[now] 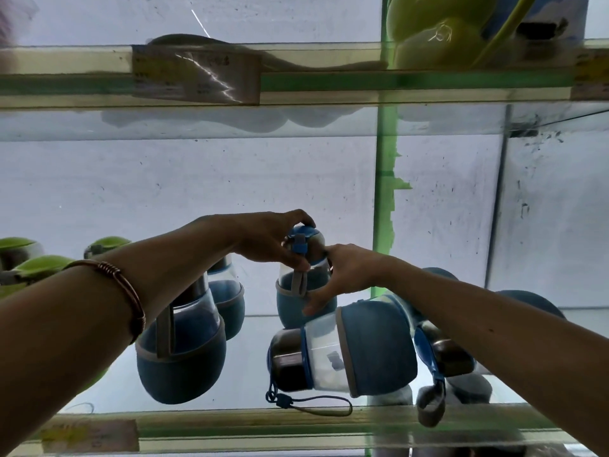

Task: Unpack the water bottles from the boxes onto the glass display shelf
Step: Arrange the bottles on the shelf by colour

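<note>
While both arms reach far into the cabinet in the head view, an upright blue water bottle [304,275] stands on the glass display shelf [230,420], near the middle and toward the back. Its body is clear plastic above a rounded, matte blue sleeve, with a brushed metal collar, a blue cap and a grey strap hanging down its front. The left hand [273,240] curls over the cap from the left, fingertips on top and thumb against the collar, gripping it. The right hand [342,275] comes from the right with fingers bent round the clear body and thumb low on the sleeve, holding it too. A coiled copper bangle [122,288] circles the left wrist. Just in front, a fallen blue bottle [342,356] lies on its side, metal collar pointing left, its blue cord looped on the glass. Left of the held one stand two blue bottles [184,351], one behind the other, partly hidden by the left forearm. Green-lidded bottles [36,263] sit at the far left. Above, an upper glass shelf [395,94] carries a glossy green item [438,31] and a blurred paper price label [194,74].
</note>
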Action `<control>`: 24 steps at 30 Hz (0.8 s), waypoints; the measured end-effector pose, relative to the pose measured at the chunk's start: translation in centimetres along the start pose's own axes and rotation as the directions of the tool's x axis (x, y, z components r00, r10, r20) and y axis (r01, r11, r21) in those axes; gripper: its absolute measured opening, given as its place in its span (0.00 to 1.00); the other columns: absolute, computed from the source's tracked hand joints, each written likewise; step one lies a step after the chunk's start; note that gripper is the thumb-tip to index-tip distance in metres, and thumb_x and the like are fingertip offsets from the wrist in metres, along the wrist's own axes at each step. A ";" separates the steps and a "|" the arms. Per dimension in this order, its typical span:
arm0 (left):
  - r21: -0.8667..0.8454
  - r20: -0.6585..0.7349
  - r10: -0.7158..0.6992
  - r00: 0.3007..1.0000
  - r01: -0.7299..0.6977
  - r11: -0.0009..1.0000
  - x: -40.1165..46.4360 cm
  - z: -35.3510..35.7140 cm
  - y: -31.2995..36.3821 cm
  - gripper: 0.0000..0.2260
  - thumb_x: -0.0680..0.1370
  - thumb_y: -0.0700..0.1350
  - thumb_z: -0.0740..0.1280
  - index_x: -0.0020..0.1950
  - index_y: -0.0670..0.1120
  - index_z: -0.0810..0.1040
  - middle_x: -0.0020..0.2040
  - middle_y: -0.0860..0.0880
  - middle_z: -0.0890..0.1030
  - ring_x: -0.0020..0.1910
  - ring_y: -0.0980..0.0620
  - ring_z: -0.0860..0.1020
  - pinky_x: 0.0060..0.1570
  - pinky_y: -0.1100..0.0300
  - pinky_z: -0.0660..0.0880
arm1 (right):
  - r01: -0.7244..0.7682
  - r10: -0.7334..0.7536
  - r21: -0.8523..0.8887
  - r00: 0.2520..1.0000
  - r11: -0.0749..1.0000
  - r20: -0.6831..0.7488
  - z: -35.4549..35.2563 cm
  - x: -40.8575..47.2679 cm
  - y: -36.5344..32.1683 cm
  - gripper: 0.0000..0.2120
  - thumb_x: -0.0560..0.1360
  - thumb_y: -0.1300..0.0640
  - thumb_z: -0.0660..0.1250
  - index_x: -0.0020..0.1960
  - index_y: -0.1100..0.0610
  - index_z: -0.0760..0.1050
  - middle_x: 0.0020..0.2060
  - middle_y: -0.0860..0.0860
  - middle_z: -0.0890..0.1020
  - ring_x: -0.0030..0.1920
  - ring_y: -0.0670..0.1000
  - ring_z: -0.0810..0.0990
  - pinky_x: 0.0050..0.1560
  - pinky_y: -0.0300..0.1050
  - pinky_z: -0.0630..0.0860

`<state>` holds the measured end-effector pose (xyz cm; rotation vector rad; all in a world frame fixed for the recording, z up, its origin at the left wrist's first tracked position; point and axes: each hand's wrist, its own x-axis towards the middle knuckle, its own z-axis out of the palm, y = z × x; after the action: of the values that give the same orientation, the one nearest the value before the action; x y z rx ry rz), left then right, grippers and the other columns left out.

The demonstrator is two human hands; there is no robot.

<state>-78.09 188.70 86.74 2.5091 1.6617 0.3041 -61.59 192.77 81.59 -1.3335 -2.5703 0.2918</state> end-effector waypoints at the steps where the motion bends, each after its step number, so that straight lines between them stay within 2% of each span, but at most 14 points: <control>1: 0.015 0.004 -0.004 1.000 0.004 1.000 0.1 0.3 0.0 0.31 0.74 0.49 0.71 0.72 0.52 0.59 0.68 0.47 0.72 0.63 0.48 0.72 0.64 0.55 0.67 | -0.001 0.001 -0.011 1.000 1.000 0.020 0.1 0.0 0.1 0.36 0.62 0.41 0.78 0.65 0.52 0.72 0.60 0.50 0.78 0.57 0.51 0.76 0.61 0.47 0.73; 4: 0.050 0.011 -0.002 1.000 0.002 0.999 0.5 1.0 0.2 0.31 0.74 0.49 0.71 0.72 0.52 0.59 0.69 0.47 0.72 0.63 0.48 0.72 0.62 0.57 0.67 | -0.016 0.016 -0.016 0.999 1.000 0.051 0.3 -0.1 0.4 0.36 0.65 0.42 0.76 0.68 0.52 0.70 0.61 0.50 0.77 0.57 0.50 0.75 0.61 0.45 0.71; 7: 0.069 0.014 0.005 1.000 -0.005 0.998 0.9 1.1 0.6 0.32 0.74 0.49 0.71 0.72 0.51 0.59 0.68 0.46 0.72 0.62 0.48 0.72 0.59 0.59 0.67 | -0.041 0.041 -0.008 0.998 0.999 0.056 0.5 -0.4 0.7 0.33 0.66 0.43 0.76 0.66 0.54 0.72 0.60 0.51 0.79 0.55 0.50 0.77 0.59 0.46 0.73; 12: 0.060 -0.018 -0.004 1.000 0.005 0.998 0.8 1.5 0.7 0.32 0.73 0.48 0.72 0.73 0.50 0.59 0.69 0.46 0.72 0.63 0.48 0.72 0.57 0.61 0.66 | -0.053 0.054 -0.016 0.997 0.998 0.054 0.6 -0.9 0.7 0.33 0.68 0.44 0.74 0.68 0.57 0.70 0.56 0.51 0.79 0.49 0.48 0.74 0.49 0.42 0.70; 15: 0.060 -0.055 -0.006 0.998 0.009 0.998 0.6 1.8 0.8 0.33 0.73 0.47 0.72 0.73 0.50 0.59 0.70 0.47 0.70 0.65 0.48 0.70 0.58 0.60 0.65 | -0.069 0.074 -0.062 0.994 0.996 0.078 0.3 -1.0 0.5 0.30 0.68 0.41 0.73 0.63 0.58 0.74 0.56 0.53 0.80 0.52 0.51 0.77 0.54 0.46 0.75; 17: 0.075 -0.089 -0.008 0.996 0.015 0.997 0.3 2.0 0.9 0.33 0.72 0.48 0.72 0.73 0.50 0.60 0.70 0.46 0.68 0.66 0.48 0.69 0.59 0.60 0.65 | -0.091 0.099 -0.090 0.991 0.992 0.089 0.0 -1.1 0.5 0.29 0.68 0.39 0.73 0.59 0.60 0.76 0.51 0.54 0.81 0.47 0.51 0.78 0.49 0.44 0.75; 19: 0.074 -0.118 -0.026 0.993 0.035 0.997 0.0 2.2 1.0 0.34 0.73 0.48 0.72 0.74 0.49 0.59 0.71 0.46 0.67 0.65 0.47 0.69 0.60 0.60 0.65 | -0.101 0.111 -0.111 0.990 0.989 0.088 -0.4 -1.2 0.4 0.30 0.67 0.38 0.72 0.57 0.61 0.77 0.50 0.55 0.81 0.44 0.50 0.75 0.46 0.43 0.73; 21: 0.021 -0.127 -0.069 0.989 0.073 0.997 -0.4 2.2 0.9 0.36 0.73 0.48 0.72 0.75 0.49 0.57 0.72 0.46 0.66 0.65 0.47 0.71 0.61 0.59 0.67 | -0.092 0.099 -0.114 0.993 0.989 0.063 -0.8 -1.2 0.5 0.31 0.68 0.39 0.72 0.59 0.61 0.76 0.54 0.55 0.81 0.48 0.50 0.76 0.49 0.44 0.73; 24: -0.088 -0.143 -0.103 0.984 0.091 0.992 -1.7 1.9 0.9 0.35 0.73 0.49 0.71 0.75 0.49 0.57 0.72 0.47 0.68 0.62 0.48 0.75 0.60 0.58 0.71 | -0.068 0.070 -0.084 0.997 0.994 0.019 -1.7 -1.9 0.8 0.35 0.69 0.39 0.71 0.67 0.59 0.70 0.62 0.53 0.77 0.59 0.53 0.76 0.60 0.46 0.73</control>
<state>-77.46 186.80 84.91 2.3900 1.7796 0.5466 -59.42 191.77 82.73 -1.4588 -2.5842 0.2152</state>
